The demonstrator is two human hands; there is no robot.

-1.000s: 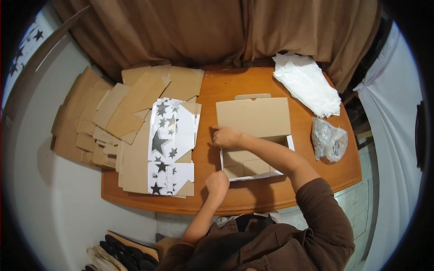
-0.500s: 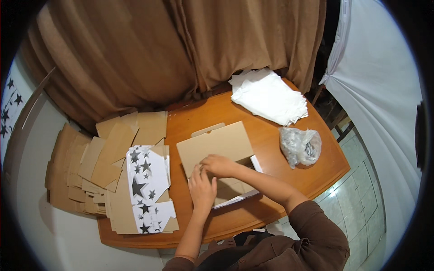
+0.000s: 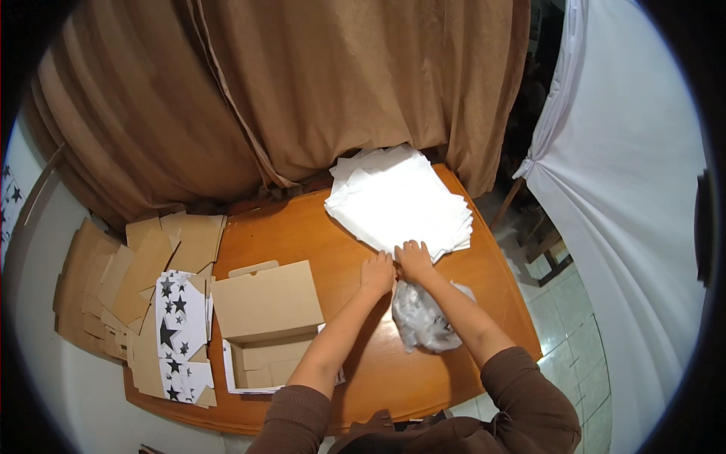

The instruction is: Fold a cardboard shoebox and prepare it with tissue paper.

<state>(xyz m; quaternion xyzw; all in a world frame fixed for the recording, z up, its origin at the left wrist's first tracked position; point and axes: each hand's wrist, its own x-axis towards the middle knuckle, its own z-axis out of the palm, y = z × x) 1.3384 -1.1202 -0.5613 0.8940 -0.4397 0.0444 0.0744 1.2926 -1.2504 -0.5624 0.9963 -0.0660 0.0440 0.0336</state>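
Note:
Both hands meet at the near corner of a stack of thin white paper sheets (image 3: 401,197) on the table. My left hand (image 3: 377,273) is closed, its fingertips at the corner's edge. Just right of it, my right hand (image 3: 414,262) bends its fingers over the same corner, thumb toward the left hand. How many sheets lie between the fingers is hidden. Under my right forearm rests a clear plastic bag (image 3: 425,321) with greyish contents I cannot make out. To the left stands a cardboard box (image 3: 266,303), its lid raised, brown inside and white outside; its visible inside holds nothing.
Flat brown cardboard pieces (image 3: 144,280) are piled at the table's left end. On them lie white pieces with black stars (image 3: 180,321). A brown curtain (image 3: 325,83) hangs behind the wooden table (image 3: 272,231); a white cloth (image 3: 605,151) hangs at the right.
Both hands have left the open box and moved right and away to the paper stack's corner. The view has swung right, so everything on the table appears shifted left.

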